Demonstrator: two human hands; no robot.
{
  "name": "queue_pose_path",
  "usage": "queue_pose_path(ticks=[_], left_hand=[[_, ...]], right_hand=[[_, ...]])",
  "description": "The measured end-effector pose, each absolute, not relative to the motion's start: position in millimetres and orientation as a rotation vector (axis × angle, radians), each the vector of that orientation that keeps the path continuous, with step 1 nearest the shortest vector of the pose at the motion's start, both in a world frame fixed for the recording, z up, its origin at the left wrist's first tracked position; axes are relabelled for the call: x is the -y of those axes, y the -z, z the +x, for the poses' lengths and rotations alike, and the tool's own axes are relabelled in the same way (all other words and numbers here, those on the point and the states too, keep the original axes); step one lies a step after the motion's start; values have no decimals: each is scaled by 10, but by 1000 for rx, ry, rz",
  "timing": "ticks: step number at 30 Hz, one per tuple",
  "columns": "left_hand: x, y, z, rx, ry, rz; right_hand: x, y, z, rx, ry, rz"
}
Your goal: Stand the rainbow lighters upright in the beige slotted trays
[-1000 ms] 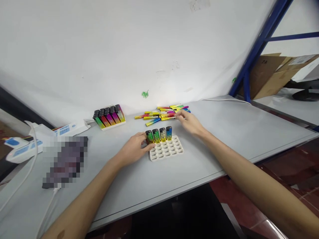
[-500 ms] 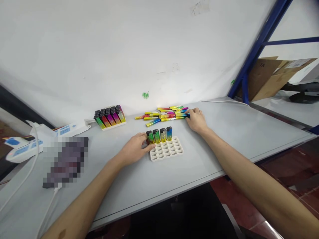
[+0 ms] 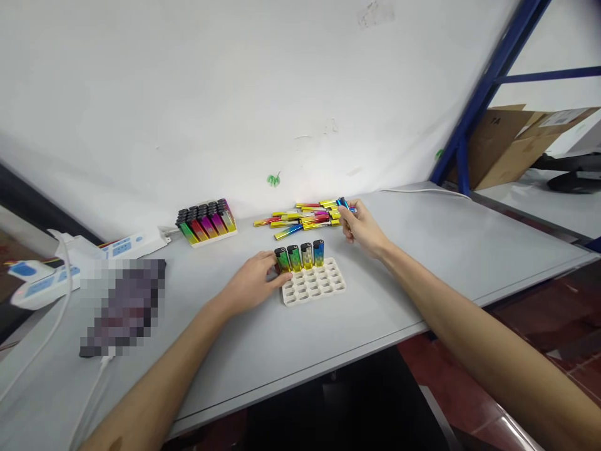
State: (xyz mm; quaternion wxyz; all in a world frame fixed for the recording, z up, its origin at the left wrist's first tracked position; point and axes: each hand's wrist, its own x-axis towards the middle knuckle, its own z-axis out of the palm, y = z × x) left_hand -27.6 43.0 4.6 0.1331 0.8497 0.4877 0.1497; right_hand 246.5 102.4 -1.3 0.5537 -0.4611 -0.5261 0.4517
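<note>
My left hand (image 3: 253, 282) grips the left end of a white tray (image 3: 313, 289) with rows of slots, its thumb on the near side by the first green lighter. In the tray's back row stand several upright lighters: green ones (image 3: 294, 257), a silver-yellow one (image 3: 307, 255) and a blue one (image 3: 318, 253), all with black tops. My right hand (image 3: 359, 227) is closed around a blue lighter (image 3: 343, 203), held tilted just above the right end of a pile of shiny lighters (image 3: 300, 219). Its lower part is hidden by my fingers.
A second tray packed with upright lighters (image 3: 206, 222) stands by the wall at the back left. Left of it lie white power strips (image 3: 126, 244), cables and a blurred-out dark object (image 3: 126, 307). Cardboard boxes (image 3: 511, 147) sit beyond a blue frame at right.
My right hand has lifted a blue lighter from the pile's right end and drawn it slightly left and nearer. The left hand and the tray stay in place.
</note>
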Motion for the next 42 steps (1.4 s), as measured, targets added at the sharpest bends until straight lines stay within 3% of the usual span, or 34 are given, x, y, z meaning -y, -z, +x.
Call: queue_pose_path(ticks=[19, 42], left_hand=[[-439, -31, -283, -1422, -441, 2454], [-426, -60, -277, -1449, -426, 2446]], right_hand=[[-887, 24, 2212, 1078, -1380, -1155], [-887, 48, 2188, 1082, -1339, -1133]])
